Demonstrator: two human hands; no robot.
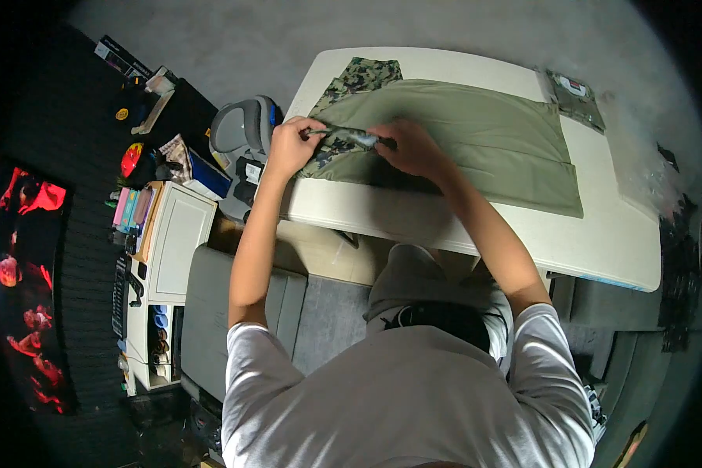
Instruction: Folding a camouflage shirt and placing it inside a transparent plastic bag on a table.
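An olive-green garment (497,140) lies spread over a white table (362,205). Camouflage-patterned cloth (365,73) shows at its left end. My left hand (292,146) pinches the edge of a camouflage flap (342,139) between thumb and fingertips. At the flap's other end, the fingers of my right hand (409,146) grip the same piece, just above the green fabric. A pale, shiny patch shows on the flap near my right fingertips. Exactly what part of the garment this flap is, I cannot tell.
A clear plastic bag with folded camouflage cloth (576,99) lies at the table's right end. Beyond the left edge stands a grey chair (240,126). A white cabinet (181,248) and a grey padded seat (210,316) are at lower left.
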